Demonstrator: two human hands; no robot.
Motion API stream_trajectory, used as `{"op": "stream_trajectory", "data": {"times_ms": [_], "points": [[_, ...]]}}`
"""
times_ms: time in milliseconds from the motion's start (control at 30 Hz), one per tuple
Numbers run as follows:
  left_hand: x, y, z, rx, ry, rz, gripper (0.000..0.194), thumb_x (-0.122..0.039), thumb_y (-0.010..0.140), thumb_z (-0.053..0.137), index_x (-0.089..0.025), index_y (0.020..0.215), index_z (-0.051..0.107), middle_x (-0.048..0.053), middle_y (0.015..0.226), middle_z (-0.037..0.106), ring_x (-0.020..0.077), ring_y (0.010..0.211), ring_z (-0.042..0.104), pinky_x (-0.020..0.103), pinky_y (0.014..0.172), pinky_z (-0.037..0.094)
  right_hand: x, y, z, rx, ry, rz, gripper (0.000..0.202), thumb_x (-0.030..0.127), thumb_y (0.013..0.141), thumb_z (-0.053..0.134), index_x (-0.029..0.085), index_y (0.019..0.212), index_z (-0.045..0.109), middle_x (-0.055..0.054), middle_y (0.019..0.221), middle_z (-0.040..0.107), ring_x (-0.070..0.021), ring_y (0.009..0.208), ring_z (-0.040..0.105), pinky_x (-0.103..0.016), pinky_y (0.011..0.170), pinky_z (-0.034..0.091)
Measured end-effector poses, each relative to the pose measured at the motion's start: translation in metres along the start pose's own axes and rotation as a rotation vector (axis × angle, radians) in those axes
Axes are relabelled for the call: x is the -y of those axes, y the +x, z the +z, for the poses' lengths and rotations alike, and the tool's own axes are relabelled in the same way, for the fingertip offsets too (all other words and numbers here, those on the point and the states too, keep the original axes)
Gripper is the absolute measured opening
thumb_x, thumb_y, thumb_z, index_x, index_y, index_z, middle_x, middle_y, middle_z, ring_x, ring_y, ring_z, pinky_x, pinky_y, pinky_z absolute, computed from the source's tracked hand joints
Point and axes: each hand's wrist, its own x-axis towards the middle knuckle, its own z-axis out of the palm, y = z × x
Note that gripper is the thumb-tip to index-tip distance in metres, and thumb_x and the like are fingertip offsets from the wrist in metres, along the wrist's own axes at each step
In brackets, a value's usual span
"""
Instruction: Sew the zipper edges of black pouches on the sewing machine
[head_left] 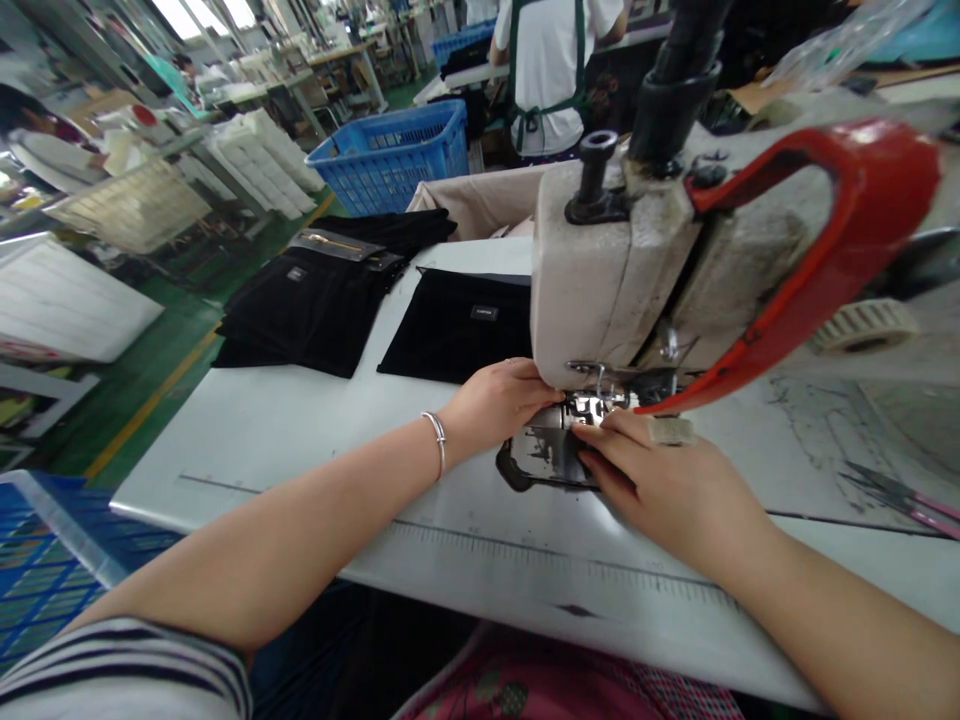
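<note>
A sewing machine (pixel 600 280) with a red curved guard (pixel 832 250) stands in front of me. My left hand (pixel 506 400) is left of its presser foot (pixel 589 408), fingers closed together at the tips; what they hold, if anything, is too small to make out. On the right side, my right hand (pixel 667 475) rests with stretched fingers on the metal plate (pixel 544 455) beside the presser foot. Just behind my left hand lies a black cloth piece (pixel 457 325) with a small label (pixel 484 313), partly hidden by the machine head.
A stack of black pieces (pixel 300 310) with a zipper on top lies at the table's left. Scissors (pixel 900 495) lie at the right. Blue baskets stand beyond the table (pixel 397 150) and at lower left (pixel 45 570). Another person (pixel 547 70) stands behind the machine.
</note>
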Motion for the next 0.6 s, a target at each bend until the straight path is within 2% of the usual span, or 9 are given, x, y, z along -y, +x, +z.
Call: {"op": "stream_trajectory", "data": {"times_ms": [100,267,367,467,600], "points": [[0.001,0.002,-0.002,0.013,0.008,-0.012,0.019,-0.02,0.092,0.056,-0.023,0.092,0.075,0.003,0.104,0.072,0.0174,0.101,0.066,0.028,0.087,0.052,-0.003,-0.001,-0.001,-0.019,0.042,-0.007,0.022,0.026,0.095,0.048,0.019,0.103,0.067,-0.008,0.095,0.066,-0.0256,0.088,0.062,-0.038,0.071,0.049],[0.001,0.007,-0.016,0.106,0.023,0.062,0.021,-0.017,0.092,0.053,-0.023,0.098,0.073,0.004,0.102,0.073,0.0193,0.102,0.065,0.036,0.092,0.052,-0.014,-0.004,-0.007,-0.166,0.031,0.083,0.015,0.024,0.089,0.055,0.015,0.096,0.065,-0.013,0.1,0.063,-0.0288,0.096,0.057,-0.041,0.082,0.047],[-0.004,0.009,-0.027,0.227,0.06,0.077,0.026,-0.013,0.093,0.048,-0.02,0.105,0.071,0.004,0.109,0.071,0.0193,0.105,0.064,0.036,0.096,0.051,-0.019,-0.005,-0.01,-0.088,-0.011,0.122,0.012,0.023,0.085,0.057,0.015,0.093,0.062,-0.012,0.094,0.063,-0.0302,0.093,0.055,-0.043,0.081,0.045],[-0.015,0.007,-0.036,0.362,0.069,0.025,0.03,-0.013,0.095,0.045,-0.018,0.114,0.066,0.005,0.121,0.066,0.0179,0.112,0.06,0.034,0.103,0.047,-0.022,-0.008,-0.013,-0.023,0.018,0.089,0.009,0.024,0.086,0.055,0.018,0.085,0.061,-0.009,0.085,0.062,-0.0276,0.085,0.055,-0.042,0.077,0.044],[-0.026,0.0,-0.041,0.449,0.099,-0.014,0.032,-0.017,0.095,0.048,-0.018,0.124,0.061,0.007,0.127,0.059,0.0195,0.12,0.054,0.035,0.109,0.042,-0.032,-0.013,-0.018,-0.019,0.234,0.023,0.016,0.02,0.089,0.051,0.018,0.099,0.063,-0.009,0.095,0.064,-0.0245,0.089,0.058,-0.039,0.077,0.046]]}}
